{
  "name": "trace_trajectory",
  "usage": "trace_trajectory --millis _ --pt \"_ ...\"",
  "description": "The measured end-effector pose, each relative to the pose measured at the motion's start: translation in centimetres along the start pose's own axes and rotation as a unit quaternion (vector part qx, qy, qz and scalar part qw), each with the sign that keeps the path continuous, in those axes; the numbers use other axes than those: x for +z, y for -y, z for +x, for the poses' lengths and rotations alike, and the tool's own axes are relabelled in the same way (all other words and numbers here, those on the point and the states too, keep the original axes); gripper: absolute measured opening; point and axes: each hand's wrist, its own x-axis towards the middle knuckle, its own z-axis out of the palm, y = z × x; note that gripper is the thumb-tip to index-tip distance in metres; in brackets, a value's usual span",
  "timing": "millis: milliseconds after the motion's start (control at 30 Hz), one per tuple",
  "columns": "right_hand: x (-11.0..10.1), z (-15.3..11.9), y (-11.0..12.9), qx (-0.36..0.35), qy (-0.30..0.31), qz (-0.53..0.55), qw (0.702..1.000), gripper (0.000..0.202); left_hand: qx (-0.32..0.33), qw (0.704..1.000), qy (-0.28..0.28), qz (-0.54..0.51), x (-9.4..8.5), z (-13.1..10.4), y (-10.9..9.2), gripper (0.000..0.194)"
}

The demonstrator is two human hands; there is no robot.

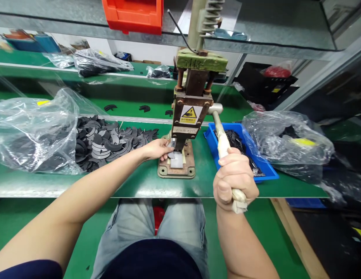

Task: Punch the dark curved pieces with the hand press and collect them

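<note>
A hand press (192, 83) with a warning label stands on the green bench, its base plate (165, 170) bolted at the bottom. My left hand (159, 149) pinches a small dark curved piece (171, 154) at the press base, just left of the ram. Part of that piece is hidden by the fingers. My right hand (235, 177) is wrapped round the taped lever (222, 135) on the right side of the press. Left of the press lies a heap of grey curved pieces (110, 141), spilling from a clear plastic bag (35, 128).
Right of the press sits a blue tray (266, 170) of dark parts, partly under another clear bag (287, 143). A red bin (133, 15) rests on the overhead shelf (270, 27). Loose curved pieces (144, 108) lie behind the heap.
</note>
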Motion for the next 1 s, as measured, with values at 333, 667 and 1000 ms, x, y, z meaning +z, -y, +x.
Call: trace_trajectory --millis 333,667,1000 --pt "0.3 0.1 0.2 0.008 -0.011 -0.006 1.000 0.026 -0.126 0.992 -0.004 0.032 0.7 0.9 -2.3 0.020" --pt "-0.4 0.1 -0.1 0.001 0.011 -0.006 1.000 0.022 0.100 0.970 -0.001 0.223 -6.7 0.4 -2.5 0.026" --pt "0.0 0.3 -0.2 -0.013 0.008 0.012 1.000 0.028 0.089 0.806 -0.046 0.584 -9.5 1.2 0.4 0.049"
